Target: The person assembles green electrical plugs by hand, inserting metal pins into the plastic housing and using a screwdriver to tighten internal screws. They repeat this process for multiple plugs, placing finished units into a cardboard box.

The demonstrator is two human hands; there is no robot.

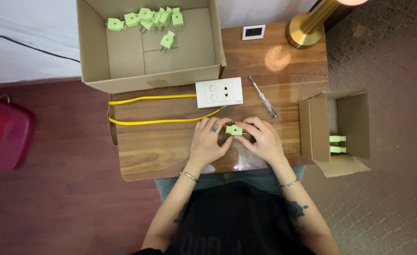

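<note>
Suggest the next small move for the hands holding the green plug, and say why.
Probably reach the right hand for the screwdriver: both hands pinch one green plug over the table, the left hand can steady it, and the tool lies untouched just beyond.

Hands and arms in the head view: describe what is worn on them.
Bare forearms, no sleeves. The left hand wears a dark ring and a thin silver bracelet. The right hand has a thin wrist bangle; a dark tattoo marks that forearm.
</note>
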